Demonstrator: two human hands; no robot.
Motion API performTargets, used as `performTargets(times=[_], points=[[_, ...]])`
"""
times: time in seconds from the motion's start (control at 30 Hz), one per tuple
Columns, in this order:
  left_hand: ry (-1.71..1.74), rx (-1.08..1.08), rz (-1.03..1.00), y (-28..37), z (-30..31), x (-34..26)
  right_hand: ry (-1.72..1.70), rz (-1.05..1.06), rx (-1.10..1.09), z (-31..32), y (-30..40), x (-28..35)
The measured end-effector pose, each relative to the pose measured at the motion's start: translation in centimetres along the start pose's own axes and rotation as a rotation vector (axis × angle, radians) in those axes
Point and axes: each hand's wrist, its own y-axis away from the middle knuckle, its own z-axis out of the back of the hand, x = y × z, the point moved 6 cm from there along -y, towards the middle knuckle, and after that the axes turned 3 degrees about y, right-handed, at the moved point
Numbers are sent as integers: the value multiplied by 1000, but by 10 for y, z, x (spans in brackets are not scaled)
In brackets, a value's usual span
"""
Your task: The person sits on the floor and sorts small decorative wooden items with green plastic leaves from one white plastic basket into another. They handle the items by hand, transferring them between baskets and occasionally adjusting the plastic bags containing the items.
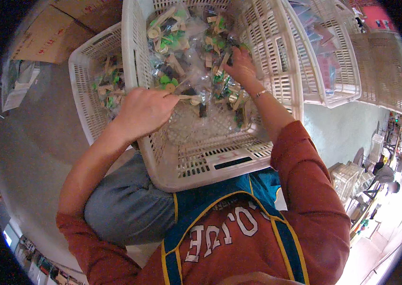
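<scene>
A large white slatted plastic crate [201, 178] stands tilted in front of me, its near rim over my lap. Inside lie many clear plastic bags [195, 57] with wooden pieces and green parts. My left hand [149, 110] is curled over the crate's left rim; its fingertips are partly hidden, and a thin wooden piece shows beside them. My right hand [240, 66] reaches inside on the right, fingers spread over the bags, and I see nothing held in it.
A second white crate [79, 85] with similar bags stands at the left. Another crate [341, 96] with flat coloured packets is at the right. Cardboard boxes [44, 39] stand at the upper left. A person [386, 176] is far off at the right, near stacked crates [343, 178].
</scene>
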Motion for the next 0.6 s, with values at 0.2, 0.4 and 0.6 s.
performTargets(times=[0.2, 0.4, 0.6], points=[[-112, 103, 64, -8, -9, 8, -45, -343, 152, -53, 1, 1], [-54, 57, 83, -6, -6, 11, -220, -339, -113, -34, 2, -49], [-68, -111, 67, 0, 14, 0, -764, -365, 124, 12, 29, -19]])
